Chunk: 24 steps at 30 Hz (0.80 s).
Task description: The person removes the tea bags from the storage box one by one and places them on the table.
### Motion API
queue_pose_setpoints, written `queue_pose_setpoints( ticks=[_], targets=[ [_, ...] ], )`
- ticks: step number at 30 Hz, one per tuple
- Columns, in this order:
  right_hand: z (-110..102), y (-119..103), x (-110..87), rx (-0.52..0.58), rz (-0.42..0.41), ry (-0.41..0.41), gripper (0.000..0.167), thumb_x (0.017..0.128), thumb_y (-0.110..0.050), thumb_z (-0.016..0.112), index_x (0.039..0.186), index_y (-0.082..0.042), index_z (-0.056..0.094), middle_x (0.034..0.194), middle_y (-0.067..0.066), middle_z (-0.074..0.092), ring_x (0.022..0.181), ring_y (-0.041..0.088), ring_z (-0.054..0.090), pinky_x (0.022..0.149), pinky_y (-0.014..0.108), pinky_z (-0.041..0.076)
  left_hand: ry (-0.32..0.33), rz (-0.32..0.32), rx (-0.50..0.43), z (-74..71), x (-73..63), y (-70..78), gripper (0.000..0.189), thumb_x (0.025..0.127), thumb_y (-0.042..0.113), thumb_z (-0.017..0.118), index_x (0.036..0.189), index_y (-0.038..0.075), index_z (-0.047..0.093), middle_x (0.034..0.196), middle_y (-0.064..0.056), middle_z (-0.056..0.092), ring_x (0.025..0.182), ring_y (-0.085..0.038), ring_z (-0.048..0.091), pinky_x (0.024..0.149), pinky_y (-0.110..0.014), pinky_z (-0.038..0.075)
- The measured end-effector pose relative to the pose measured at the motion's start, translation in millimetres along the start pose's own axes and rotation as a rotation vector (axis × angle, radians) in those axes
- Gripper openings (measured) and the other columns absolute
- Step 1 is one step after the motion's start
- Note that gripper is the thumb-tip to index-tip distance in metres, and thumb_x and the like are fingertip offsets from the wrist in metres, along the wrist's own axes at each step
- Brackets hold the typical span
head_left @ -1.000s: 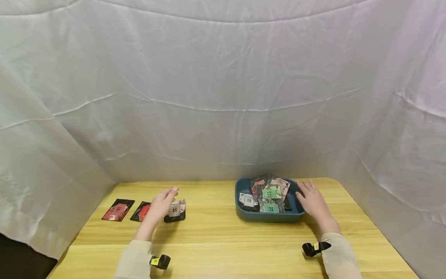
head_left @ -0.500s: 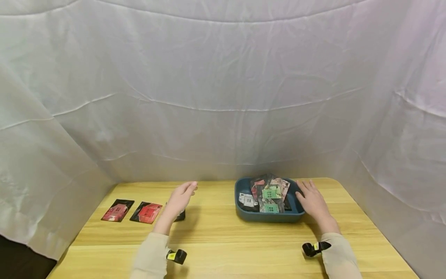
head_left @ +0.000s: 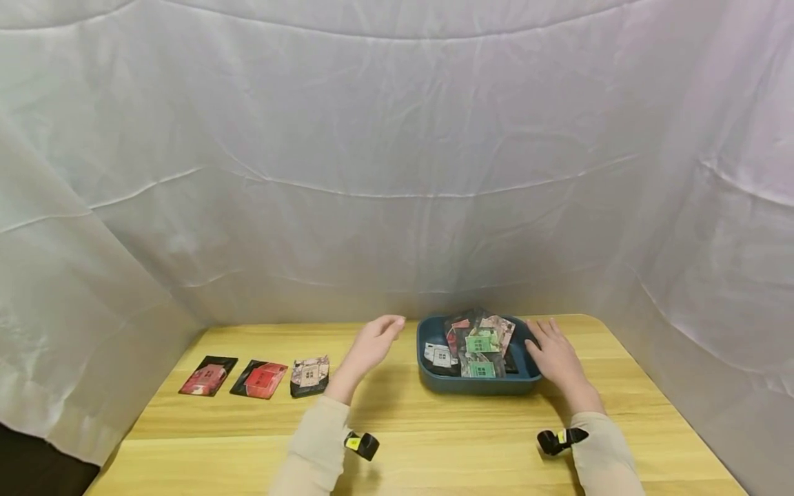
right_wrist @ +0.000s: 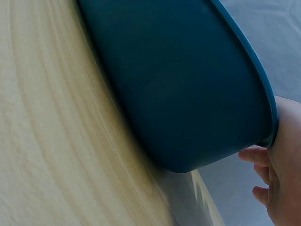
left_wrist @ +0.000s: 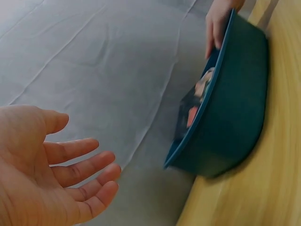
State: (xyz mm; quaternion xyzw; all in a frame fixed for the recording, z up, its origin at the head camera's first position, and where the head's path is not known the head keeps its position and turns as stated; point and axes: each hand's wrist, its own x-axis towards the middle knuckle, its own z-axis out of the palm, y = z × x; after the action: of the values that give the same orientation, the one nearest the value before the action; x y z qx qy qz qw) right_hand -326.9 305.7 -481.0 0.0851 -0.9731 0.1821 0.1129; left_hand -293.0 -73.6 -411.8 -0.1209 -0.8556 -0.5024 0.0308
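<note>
My left hand (head_left: 374, 339) is in the air left of the blue plastic basin (head_left: 480, 387), palm facing it, fingers loosely bent and holding nothing. In the left wrist view its fingers (left_wrist: 84, 169) are apart from the basin (left_wrist: 230, 103). My right hand (head_left: 558, 355) holds the basin's right rim, thumb over the edge and fingers along the outside. Inside the basin lies a loose heap of flat sachets (head_left: 482, 344) with green, red and white labels. On the table at left, a pink-labelled sachet (head_left: 208, 376), a red-labelled sachet (head_left: 259, 379) and a pale-labelled sachet (head_left: 309, 375) form a row.
The wooden table (head_left: 434, 448) has its far edge against a grey-white cloth curtain (head_left: 397, 172), which also hangs on both sides. A small black camera (head_left: 361, 445) is strapped on the left sleeve, another black camera (head_left: 561, 441) on the right sleeve.
My left hand has moved right, from over the row of sachets to near the basin, uncovering the red-labelled and pale-labelled sachets. My right hand and the basin have stayed put.
</note>
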Motion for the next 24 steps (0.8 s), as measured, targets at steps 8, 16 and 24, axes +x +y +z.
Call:
queue_pose_setpoints(
  ticks=[8, 16, 24],
  targets=[
    [0, 0, 0.2, -0.003, -0.002, -0.009, 0.054, 0.100, -0.021, 0.049, 0.147, 0.002, 0.038, 0.149, 0.035, 0.034, 0.142, 0.054, 0.019, 0.114, 0.065, 0.021, -0.054, 0.041, 0.009, 37.8, 10.1, 12.1, 0.043, 0.102, 0.038, 0.046, 0.127, 0.006, 0.062, 0.128, -0.015, 0.065, 0.118, -0.032, 0.061, 0.104, -0.048, 0.046],
    [-1, 0, 0.0, -0.003, -0.005, -0.011, 0.053, 0.099, -0.020, 0.048, 0.147, 0.003, 0.038, 0.148, 0.035, 0.034, 0.142, 0.054, 0.018, 0.115, 0.065, 0.021, -0.129, 0.070, 0.013, 74.1, 20.0, 17.0, 0.035, 0.103, 0.031, 0.047, 0.114, 0.007, 0.069, 0.112, -0.013, 0.070, 0.083, -0.018, 0.060, 0.073, -0.031, 0.050],
    [-2, 0, 0.1, 0.006, 0.003, -0.020, 0.053, 0.100, -0.021, 0.046, 0.147, 0.003, 0.037, 0.149, 0.035, 0.033, 0.142, 0.054, 0.017, 0.114, 0.066, 0.020, -0.165, 0.034, -0.009, 97.4, 32.0, 12.2, 0.036, 0.103, 0.029, 0.047, 0.098, 0.000, 0.067, 0.080, -0.012, 0.061, 0.052, -0.009, 0.037, 0.051, -0.022, 0.034]
  ],
)
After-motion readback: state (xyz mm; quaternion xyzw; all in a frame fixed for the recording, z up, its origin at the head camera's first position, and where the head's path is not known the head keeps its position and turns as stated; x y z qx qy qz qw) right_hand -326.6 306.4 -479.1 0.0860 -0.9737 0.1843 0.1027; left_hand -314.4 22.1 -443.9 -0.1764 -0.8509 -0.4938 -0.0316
